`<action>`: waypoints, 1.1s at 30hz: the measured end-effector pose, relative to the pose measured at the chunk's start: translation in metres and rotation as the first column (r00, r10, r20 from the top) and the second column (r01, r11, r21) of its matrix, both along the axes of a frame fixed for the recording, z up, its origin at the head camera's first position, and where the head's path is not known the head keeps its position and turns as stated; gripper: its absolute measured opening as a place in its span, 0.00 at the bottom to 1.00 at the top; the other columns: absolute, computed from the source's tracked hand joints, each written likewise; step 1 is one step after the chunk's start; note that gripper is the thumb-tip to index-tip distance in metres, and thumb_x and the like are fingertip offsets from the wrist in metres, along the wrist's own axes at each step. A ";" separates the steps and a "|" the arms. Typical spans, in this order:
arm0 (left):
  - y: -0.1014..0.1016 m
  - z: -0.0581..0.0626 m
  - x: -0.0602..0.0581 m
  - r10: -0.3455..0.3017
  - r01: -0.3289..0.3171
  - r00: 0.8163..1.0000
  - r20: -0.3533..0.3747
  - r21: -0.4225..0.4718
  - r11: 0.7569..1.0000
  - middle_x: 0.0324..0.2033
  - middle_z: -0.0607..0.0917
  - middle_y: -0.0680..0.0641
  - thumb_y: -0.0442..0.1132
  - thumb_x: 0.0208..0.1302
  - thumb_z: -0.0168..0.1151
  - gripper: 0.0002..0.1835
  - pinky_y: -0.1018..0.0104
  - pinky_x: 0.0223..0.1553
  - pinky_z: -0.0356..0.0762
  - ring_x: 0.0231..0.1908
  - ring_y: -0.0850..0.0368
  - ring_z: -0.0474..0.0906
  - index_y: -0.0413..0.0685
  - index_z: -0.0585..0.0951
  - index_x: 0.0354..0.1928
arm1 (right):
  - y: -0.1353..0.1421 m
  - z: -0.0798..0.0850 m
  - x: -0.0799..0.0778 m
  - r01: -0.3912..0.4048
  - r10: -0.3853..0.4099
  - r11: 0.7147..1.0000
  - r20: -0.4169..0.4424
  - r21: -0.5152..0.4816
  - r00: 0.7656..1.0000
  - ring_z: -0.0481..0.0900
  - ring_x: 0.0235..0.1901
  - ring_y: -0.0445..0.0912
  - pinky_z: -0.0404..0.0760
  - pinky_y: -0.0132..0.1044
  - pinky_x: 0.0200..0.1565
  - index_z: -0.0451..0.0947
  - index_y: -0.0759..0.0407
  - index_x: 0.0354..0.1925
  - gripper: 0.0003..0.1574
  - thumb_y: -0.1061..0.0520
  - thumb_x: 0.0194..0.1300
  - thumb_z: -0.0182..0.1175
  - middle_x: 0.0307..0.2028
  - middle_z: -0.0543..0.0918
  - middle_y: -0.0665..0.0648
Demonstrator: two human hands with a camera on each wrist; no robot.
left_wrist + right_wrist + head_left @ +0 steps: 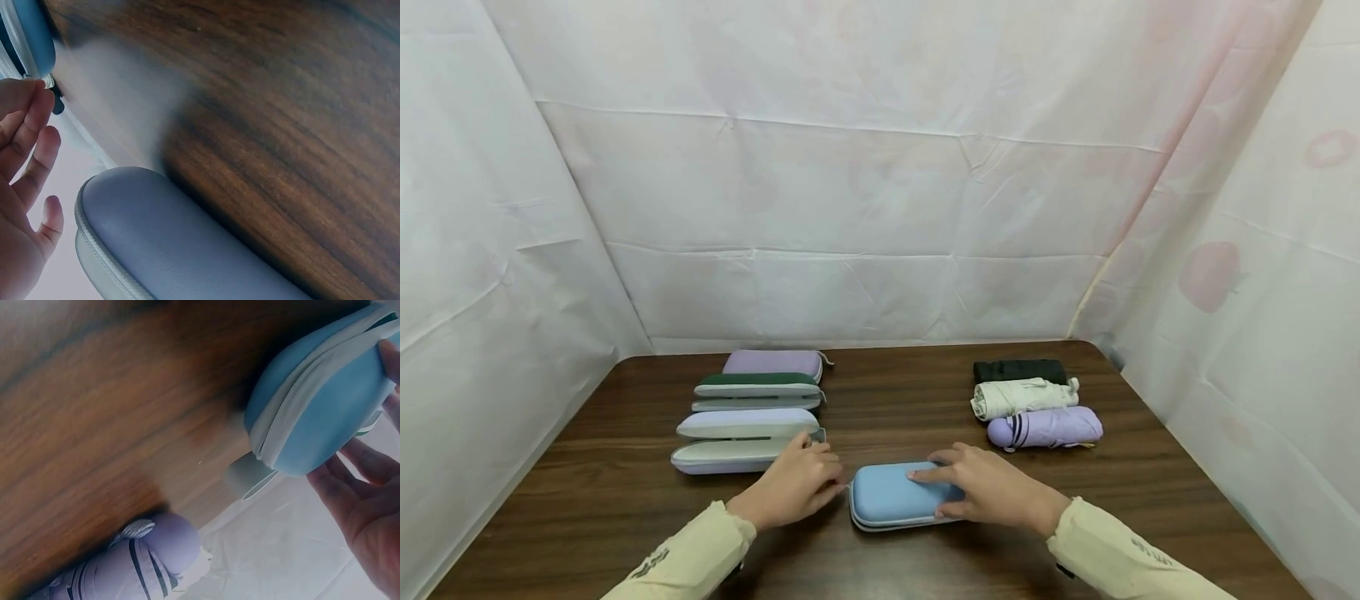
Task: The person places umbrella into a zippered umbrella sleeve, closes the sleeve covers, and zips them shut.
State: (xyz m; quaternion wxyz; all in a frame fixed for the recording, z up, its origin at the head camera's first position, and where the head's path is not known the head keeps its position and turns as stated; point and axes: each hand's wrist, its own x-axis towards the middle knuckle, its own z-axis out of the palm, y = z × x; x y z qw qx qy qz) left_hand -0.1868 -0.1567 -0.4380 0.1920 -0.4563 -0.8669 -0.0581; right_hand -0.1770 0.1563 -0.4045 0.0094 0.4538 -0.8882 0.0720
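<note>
A light blue zip case (883,493) lies on the table in front of the person. The right hand (996,490) grips its right end, thumb at the near side and fingers over the top. In the right wrist view, a pale zip band runs round the blue case (340,419). At the case's left end, the left hand (801,479) pinches the zipper pull between thumb and forefinger, its other fingers loosely bent. A small dark tab (58,104) hangs by those fingertips in the left wrist view. Close to the left hand lies an open lavender case (730,457).
Behind the lavender case lie an open dark green case (756,380) and a closed purple case (771,362). At the right are three folded umbrellas: lilac (1056,427), white (1018,398) and black (1018,371). White sheets (865,192) surround the wooden table (895,392).
</note>
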 end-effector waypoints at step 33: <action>0.013 -0.003 0.008 0.005 -0.011 0.997 0.072 0.081 0.997 0.20 0.75 0.63 0.38 0.55 0.68 0.08 0.65 0.33 0.50 0.24 0.67 0.63 0.58 0.80 0.22 | -0.045 0.006 0.039 0.305 -0.308 0.948 -0.022 -0.093 0.951 0.75 0.21 0.39 0.71 0.32 0.19 0.85 0.56 0.48 0.34 0.39 0.46 0.73 0.32 0.86 0.58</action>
